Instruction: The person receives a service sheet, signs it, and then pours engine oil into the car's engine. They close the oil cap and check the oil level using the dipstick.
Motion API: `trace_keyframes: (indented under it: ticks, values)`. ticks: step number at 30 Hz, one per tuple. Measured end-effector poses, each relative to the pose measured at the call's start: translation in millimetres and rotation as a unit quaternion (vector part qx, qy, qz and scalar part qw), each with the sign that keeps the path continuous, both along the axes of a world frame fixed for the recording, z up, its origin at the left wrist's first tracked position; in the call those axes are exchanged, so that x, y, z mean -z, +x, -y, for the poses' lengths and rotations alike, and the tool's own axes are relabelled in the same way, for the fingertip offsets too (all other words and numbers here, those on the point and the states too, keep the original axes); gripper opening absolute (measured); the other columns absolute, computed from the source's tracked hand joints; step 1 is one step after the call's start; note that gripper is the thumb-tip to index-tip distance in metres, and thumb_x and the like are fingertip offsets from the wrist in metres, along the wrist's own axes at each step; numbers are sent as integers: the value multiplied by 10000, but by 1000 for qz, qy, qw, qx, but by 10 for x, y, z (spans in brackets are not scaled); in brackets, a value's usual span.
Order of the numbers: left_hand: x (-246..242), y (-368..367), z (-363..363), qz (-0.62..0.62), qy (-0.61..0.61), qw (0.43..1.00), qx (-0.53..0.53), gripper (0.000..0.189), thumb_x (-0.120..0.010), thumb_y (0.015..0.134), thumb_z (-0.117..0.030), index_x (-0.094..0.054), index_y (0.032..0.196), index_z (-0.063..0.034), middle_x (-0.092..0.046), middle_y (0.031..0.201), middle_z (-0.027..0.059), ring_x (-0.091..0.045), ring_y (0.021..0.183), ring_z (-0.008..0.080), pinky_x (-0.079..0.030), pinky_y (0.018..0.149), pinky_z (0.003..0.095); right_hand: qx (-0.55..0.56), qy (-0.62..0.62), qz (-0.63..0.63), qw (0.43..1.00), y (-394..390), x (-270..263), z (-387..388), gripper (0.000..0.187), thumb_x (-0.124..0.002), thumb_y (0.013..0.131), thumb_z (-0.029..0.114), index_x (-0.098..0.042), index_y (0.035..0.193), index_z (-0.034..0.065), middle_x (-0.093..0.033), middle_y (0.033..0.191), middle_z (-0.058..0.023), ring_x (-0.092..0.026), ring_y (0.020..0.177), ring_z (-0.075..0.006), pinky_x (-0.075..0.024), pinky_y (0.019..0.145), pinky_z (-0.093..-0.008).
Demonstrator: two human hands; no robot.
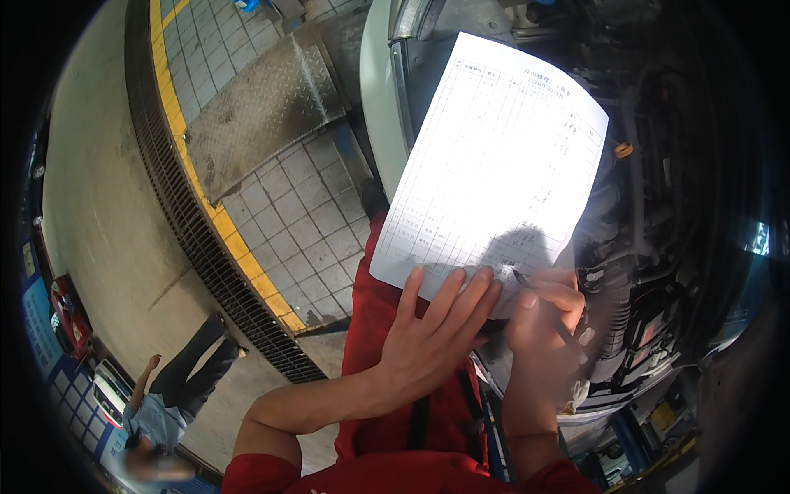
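A white printed form (487, 167) with a table grid lies in front of me, washed out by bright light over much of its middle. Handwriting fills some of its cells, mostly along the right side. My left hand (435, 336) rests flat near the form's bottom edge, fingers apart, holding nothing. In my right hand (543, 315) is a dark pen (518, 276), its tip at the handwriting in the lower right. That hand is slightly blurred, and its shadow falls on the sheet. What supports the form is mostly hidden.
A car's open engine bay (642, 247) is beyond the form, with a pale fender (378, 92) on its left. A metal tread plate (265, 117), yellow floor line (228, 231) and drain grate (185, 204) run left. A person (157, 420) stands at lower left, near a red car (69, 315).
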State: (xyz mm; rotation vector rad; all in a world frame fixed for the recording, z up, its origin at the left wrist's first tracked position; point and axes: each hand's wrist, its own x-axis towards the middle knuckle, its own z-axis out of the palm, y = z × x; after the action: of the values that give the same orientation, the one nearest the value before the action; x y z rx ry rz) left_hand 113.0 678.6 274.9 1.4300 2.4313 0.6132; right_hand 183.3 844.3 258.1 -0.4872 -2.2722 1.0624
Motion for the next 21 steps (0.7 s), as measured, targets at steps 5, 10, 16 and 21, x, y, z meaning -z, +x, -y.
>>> trace_keyframes:
  ticks: [5, 10, 16, 21]
  values:
    - [10, 2, -31, -7, 10, 1000, -6, 601, -699, 879, -487, -631, 1364, -137, -482, 1501, 38, -417, 1383, 246, -311, 1159, 620, 33, -12, 4, 999, -13, 68, 28, 231, -725, 939, 162, -541, 999, 35, -660, 860, -143, -595, 676, -180, -488, 583, -281]
    - [-47, -100, 1, 38, 42, 998, -19, 677, -721, 847, -445, -580, 1417, -106, -485, 1474, 66, -452, 1323, 231, -372, 1121, 507, 45, -56, -8, 997, 38, 130, 52, 253, -719, 956, 172, -518, 1017, 30, -644, 865, -142, -572, 680, -163, -464, 588, -270]
    - [-92, -342, 108, 24, 49, 994, -94, 695, -745, 849, -545, -625, 1370, -101, -523, 1150, 61, -489, 1004, 250, -448, 847, 386, 38, -64, -18, 997, 49, 134, 43, 269, -721, 960, 182, -510, 1014, 23, -633, 859, -142, -544, 686, -152, -446, 596, -260]
    - [-66, -531, 117, 19, 29, 992, -123, 737, -708, 867, -580, -612, 1388, -68, -514, 1049, 64, -488, 894, 243, -458, 768, 352, 39, -63, -17, 997, 52, 129, 46, 279, -721, 963, 191, -507, 1013, 19, -626, 864, -149, -535, 691, -150, -443, 602, -261]
